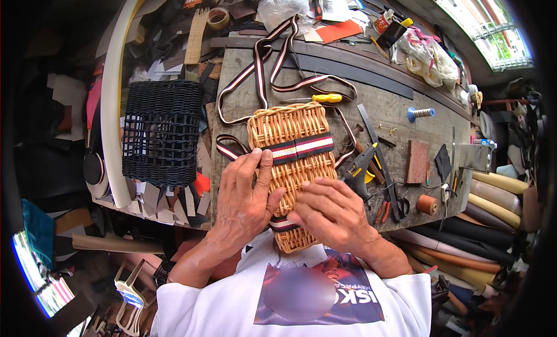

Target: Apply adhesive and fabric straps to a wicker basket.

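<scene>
A tan wicker basket (290, 118), flat and rectangular, lies at the near edge of the workbench, its lower end close to my shirt. A striped strap (304, 147) in black, white and dark red crosses its upper part; another stretch of strap (281, 224) shows near the lower end. My left hand (245, 189) holds the basket's left side, fingertips at the strap's edge and thumb on the weave. Over the lower right of the basket, my right hand (333, 212) is closed with bent fingers; what they pinch is hidden.
Loose strap (259, 64) loops beyond the basket, near a yellow-handled screwdriver (326, 98). To the right lie a metal ruler (380, 157), a utility knife (362, 160), scissors (401, 206), a brick (416, 162) and a thread spool (427, 205). A black woven basket (161, 133) stands left.
</scene>
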A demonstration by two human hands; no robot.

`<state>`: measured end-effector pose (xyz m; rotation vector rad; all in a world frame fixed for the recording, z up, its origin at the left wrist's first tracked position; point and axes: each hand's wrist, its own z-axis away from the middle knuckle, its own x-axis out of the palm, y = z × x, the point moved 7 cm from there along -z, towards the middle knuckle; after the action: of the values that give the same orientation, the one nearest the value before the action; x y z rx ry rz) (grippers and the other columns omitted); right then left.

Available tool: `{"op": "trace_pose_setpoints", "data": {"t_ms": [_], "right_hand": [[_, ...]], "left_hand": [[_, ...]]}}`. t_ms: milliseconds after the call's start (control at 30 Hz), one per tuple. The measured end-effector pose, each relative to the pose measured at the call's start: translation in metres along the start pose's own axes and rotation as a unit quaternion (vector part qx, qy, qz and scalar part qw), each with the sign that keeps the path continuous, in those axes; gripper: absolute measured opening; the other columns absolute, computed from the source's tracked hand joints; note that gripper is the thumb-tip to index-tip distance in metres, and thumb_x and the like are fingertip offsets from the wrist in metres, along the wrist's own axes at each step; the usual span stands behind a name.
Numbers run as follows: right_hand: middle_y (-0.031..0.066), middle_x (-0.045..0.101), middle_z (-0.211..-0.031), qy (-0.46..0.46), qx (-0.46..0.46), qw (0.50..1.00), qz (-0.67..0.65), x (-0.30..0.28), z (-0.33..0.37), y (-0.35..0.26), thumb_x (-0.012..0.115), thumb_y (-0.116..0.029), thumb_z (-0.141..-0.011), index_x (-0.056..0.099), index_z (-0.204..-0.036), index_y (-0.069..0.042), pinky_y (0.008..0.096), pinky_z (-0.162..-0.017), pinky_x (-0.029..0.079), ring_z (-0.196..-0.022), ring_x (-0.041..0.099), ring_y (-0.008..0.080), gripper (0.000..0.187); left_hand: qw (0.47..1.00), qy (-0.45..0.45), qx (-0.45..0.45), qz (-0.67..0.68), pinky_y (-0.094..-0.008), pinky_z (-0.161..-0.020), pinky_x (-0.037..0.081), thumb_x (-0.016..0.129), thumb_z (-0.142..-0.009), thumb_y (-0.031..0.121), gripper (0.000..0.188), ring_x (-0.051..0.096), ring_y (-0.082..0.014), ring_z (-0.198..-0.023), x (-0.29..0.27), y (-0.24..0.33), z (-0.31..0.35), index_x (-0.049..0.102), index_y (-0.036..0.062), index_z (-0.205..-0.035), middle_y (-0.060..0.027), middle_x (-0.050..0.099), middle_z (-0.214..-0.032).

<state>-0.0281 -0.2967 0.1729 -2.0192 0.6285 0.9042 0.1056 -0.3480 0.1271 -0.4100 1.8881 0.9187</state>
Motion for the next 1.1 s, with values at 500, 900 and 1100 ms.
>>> {"op": "trace_pose_setpoints", "data": {"t_ms": [500, 900, 1100], "right_hand": [[0.0173, 0.069, -0.118, -0.023, 0.187, 0.976, 0.111, -0.028, 0.037, 0.038, 0.074, -0.020, -0.088, 0.068, -0.119, -0.001, 0.0424, -0.094, 0.052, -0.108, 0.068, 0.0299, 0.037], [0.0109, 0.063, -0.083, 0.090, 0.254, 0.962, 0.047, -0.022, 0.012, 0.060, 0.075, -0.009, -0.084, 0.066, -0.093, -0.002, 0.0403, -0.066, 0.050, -0.075, 0.063, 0.0303, 0.014], [0.0124, 0.056, -0.078, 0.039, 0.265, 0.961, 0.071, -0.030, 0.012, 0.076, 0.069, -0.006, -0.086, 0.058, -0.084, -0.004, 0.0429, -0.064, 0.048, -0.073, 0.059, 0.0324, 0.012]], "left_hand": [[1.000, -0.007, 0.012, 0.007, -0.0474, -0.101, 0.043, 0.067, -0.093, 0.028, 0.066, 0.048, -0.0369, -0.122, 0.002, 0.003, -0.004, 0.046, -0.0088, -0.144, -0.0205, 0.042, -0.139], [1.000, -0.019, 0.002, 0.009, -0.0474, -0.103, 0.042, 0.068, -0.093, 0.027, 0.067, 0.046, -0.0376, -0.125, 0.002, 0.000, -0.001, 0.045, -0.0076, -0.145, -0.0214, 0.041, -0.140], [0.999, -0.026, -0.010, 0.023, -0.0474, -0.103, 0.041, 0.070, -0.091, 0.027, 0.070, 0.046, -0.0379, -0.124, -0.002, 0.000, -0.003, 0.043, -0.0066, -0.147, -0.0215, 0.041, -0.140]]}}
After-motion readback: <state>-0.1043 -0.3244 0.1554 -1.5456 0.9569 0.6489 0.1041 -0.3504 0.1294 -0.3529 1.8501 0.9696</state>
